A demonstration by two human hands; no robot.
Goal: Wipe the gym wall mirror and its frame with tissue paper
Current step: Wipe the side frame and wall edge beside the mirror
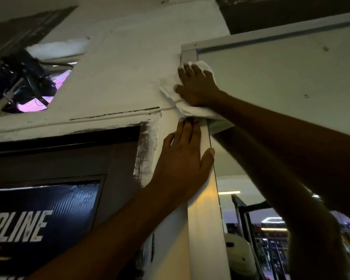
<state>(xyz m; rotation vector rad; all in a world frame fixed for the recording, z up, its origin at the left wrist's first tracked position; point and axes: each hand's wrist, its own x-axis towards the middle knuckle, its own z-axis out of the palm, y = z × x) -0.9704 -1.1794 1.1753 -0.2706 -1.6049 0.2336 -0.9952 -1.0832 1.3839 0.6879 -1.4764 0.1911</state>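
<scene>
Tissue paper (171,88) sits under the right hand (196,85), pressed flat against the upper left corner of the mirror frame (203,209). Right-hand fingers are spread and roughly straight on top of the wad, not curled round it; tissue sticks out past the thumb side onto the white wall (119,67) and trails below the palm across the frame's vertical strip. Left hand (182,156) is just below the right, hands apart, fingertips almost touching the tissue's lower edge. It lies flat on the vertical frame strip, fingers straight and pointing up, thumb hooked over the strip's inner edge next to the mirror (281,81). Mirror glass runs right of both hands. Dark door (59,178) with a poster (34,225) sits left of and below the left hand. Fan (28,77) is up and well left of the right hand.
</scene>
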